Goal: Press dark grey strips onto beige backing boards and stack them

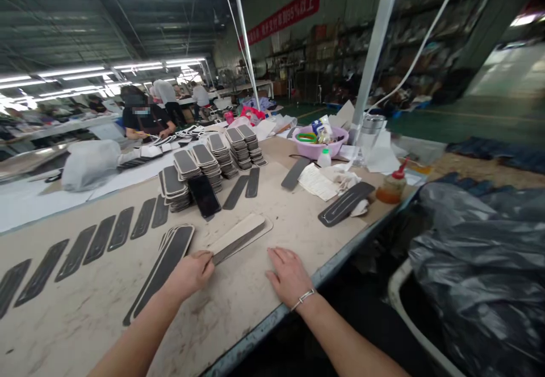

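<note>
My left hand (191,275) pinches the near end of a neat stack of long flat pieces (238,236), beige on top with dark edges. My right hand (290,277), a bracelet at its wrist, rests on the table with fingers stretched out, apart from the stack. Left of my left hand lies a fanned pile of dark grey strips with pale borders (164,269). Beyond the stack, a black phone (204,196) leans against taller piles of grey-topped pieces (186,164).
A row of dark strips (100,239) runs along the left. At right stand a purple basin (317,149), a glue bottle (392,187), and a white cloth (319,181) beside a glue-streaked strip (346,202). Black plastic (477,286) bulges beyond the table edge. A co-worker (145,118) sits across.
</note>
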Demonstrator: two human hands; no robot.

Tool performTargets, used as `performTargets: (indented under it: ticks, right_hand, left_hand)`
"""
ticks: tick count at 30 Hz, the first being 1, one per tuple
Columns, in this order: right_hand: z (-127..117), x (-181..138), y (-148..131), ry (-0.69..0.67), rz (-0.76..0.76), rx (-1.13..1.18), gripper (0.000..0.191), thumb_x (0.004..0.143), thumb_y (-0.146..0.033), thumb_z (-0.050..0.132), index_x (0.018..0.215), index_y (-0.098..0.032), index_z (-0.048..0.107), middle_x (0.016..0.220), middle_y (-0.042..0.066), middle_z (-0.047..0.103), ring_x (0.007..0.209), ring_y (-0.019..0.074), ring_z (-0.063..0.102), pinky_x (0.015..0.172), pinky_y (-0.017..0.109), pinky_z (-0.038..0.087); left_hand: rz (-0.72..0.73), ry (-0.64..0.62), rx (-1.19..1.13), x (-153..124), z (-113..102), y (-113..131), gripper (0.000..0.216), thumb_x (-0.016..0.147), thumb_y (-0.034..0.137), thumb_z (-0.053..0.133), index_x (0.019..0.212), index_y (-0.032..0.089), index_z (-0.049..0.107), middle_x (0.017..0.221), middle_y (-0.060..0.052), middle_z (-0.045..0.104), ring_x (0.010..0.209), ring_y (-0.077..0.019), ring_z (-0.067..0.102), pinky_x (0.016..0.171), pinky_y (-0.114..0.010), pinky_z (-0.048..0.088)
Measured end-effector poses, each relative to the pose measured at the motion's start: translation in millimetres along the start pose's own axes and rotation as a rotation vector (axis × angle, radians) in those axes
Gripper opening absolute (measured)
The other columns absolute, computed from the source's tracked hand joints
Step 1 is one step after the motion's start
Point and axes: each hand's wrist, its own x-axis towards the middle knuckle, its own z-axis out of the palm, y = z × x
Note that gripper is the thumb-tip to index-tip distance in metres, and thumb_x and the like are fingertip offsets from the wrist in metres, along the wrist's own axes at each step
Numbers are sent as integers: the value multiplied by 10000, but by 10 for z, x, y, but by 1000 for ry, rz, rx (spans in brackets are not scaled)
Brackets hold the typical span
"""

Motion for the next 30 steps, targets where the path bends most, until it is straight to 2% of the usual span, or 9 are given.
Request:
performTargets:
  ticks: [4, 6, 7, 11, 15, 19, 23, 30]
  right_hand:
    - [-70, 27, 136, 162, 14, 170, 346, 886, -247, 460, 1208, -185, 567, 1150, 96, 597, 1052, 205, 546, 948, 358, 456]
    - [-224, 59, 272, 282, 49, 199, 313, 901, -242, 422, 1161, -185, 587, 1073, 99, 605, 978, 194, 573, 883, 332, 491]
    - [-327, 71, 355, 339, 69, 180, 308, 906, -238, 406, 1145, -178, 591, 1043, 102, 602, 953, 193, 576, 872, 328, 492]
    - [-763, 76, 750, 469, 156, -45, 308, 887, -209, 396, 1125, -157, 586, 1017, 113, 581, 916, 210, 570, 842, 340, 490]
    - [-1040, 70, 1161, 478, 244, -321, 316, 840, -173, 423, 1105, -163, 595, 1030, 111, 566, 881, 217, 562, 785, 339, 487]
    - [-1177, 88, 1528, 344, 268, -558, 315, 812, -146, 438, 1064, -175, 624, 1009, 103, 560, 824, 206, 551, 688, 308, 469]
    - [-1252, 116, 1788, 163, 136, -688, 283, 826, -136, 449, 1042, -171, 630, 984, 98, 560, 847, 200, 543, 676, 283, 443]
    - [-1298, 223, 1839, 28, 32, -778, 229, 885, -142, 405, 942, -179, 624, 925, 79, 567, 790, 177, 541, 610, 269, 373]
  left_hand:
    - [79, 378, 138, -233, 4, 78, 253, 868, 271, 449, 895, 166, 678, 962, -91, 716, 887, -209, 672, 886, -336, 512]
    - [190, 500, 188, -415, 20, 217, 202, 856, 242, 502, 939, 176, 673, 978, -70, 716, 903, -196, 670, 900, -323, 512]
    - [255, 522, 203, -517, 44, 300, 196, 850, 220, 519, 970, 177, 668, 992, -62, 713, 921, -190, 666, 903, -312, 512]
    - [441, 453, 183, -902, 252, 575, 271, 846, 154, 519, 1088, 173, 640, 1071, -51, 696, 995, -178, 642, 906, -276, 521]
    - [433, 392, 101, -1140, 497, 571, 344, 850, 186, 522, 1183, 179, 606, 1148, -68, 667, 1070, -199, 617, 925, -284, 531]
    - [348, 328, 30, -1241, 597, 481, 372, 852, 199, 521, 1216, 234, 592, 1215, -65, 632, 1128, -227, 590, 938, -332, 535]
    - [279, 289, -25, -1269, 579, 523, 359, 847, 206, 534, 1194, 260, 607, 1230, -63, 624, 1166, -238, 565, 973, -352, 512]
    - [236, 334, -72, -1261, 565, 590, 334, 830, 220, 563, 1157, 260, 619, 1198, -60, 641, 1138, -231, 585, 968, -341, 514]
